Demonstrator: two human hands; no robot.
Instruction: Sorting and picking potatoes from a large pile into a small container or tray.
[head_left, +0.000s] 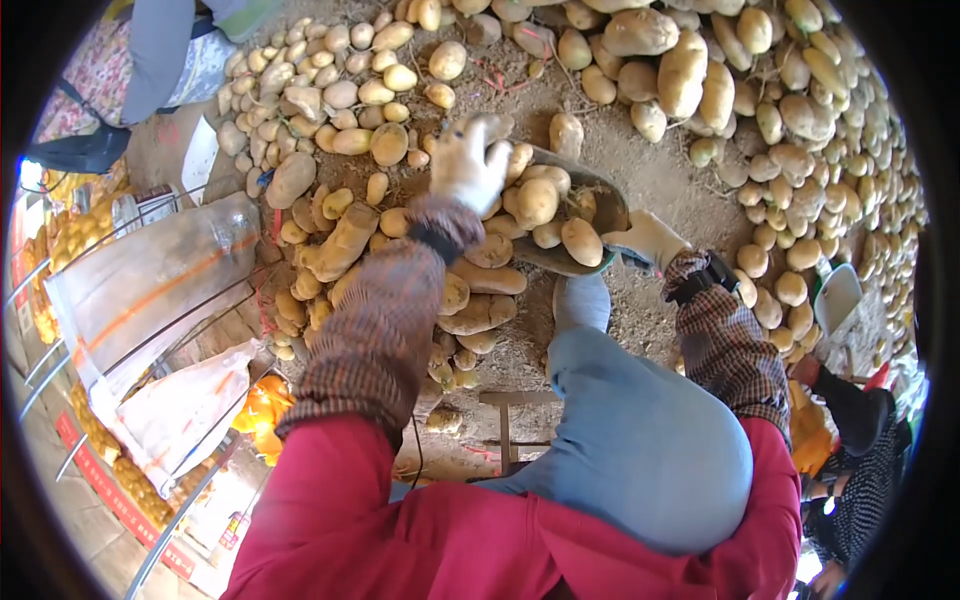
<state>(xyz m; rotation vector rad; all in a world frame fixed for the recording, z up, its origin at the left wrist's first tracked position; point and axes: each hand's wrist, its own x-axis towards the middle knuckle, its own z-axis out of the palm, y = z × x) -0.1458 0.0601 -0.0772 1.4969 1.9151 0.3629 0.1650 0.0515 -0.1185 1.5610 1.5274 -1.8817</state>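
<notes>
My left hand (466, 166), in a whitish work glove, reaches over the potato pile at the left end of a dark scoop. Its fingers touch or hover over a potato (496, 127); whether they grip it cannot be told. On the right, my gloved right hand (649, 238) holds the rim of the scoop (611, 201), its fingers partly hidden beneath. Several potatoes lie in the scoop, among them an oval one (581, 241) near the rim and a rounder one (537, 201). Larger potatoes (480, 313) are heaped below it, close to my foot.
Large potatoes (682, 73) spread over the soil at upper right, smaller ones (341, 94) at upper left. A translucent sack (165, 262) hangs on a metal frame at left. Another scoop (838, 298) lies at right. One person (157, 60) is at upper left, another (862, 480) at lower right.
</notes>
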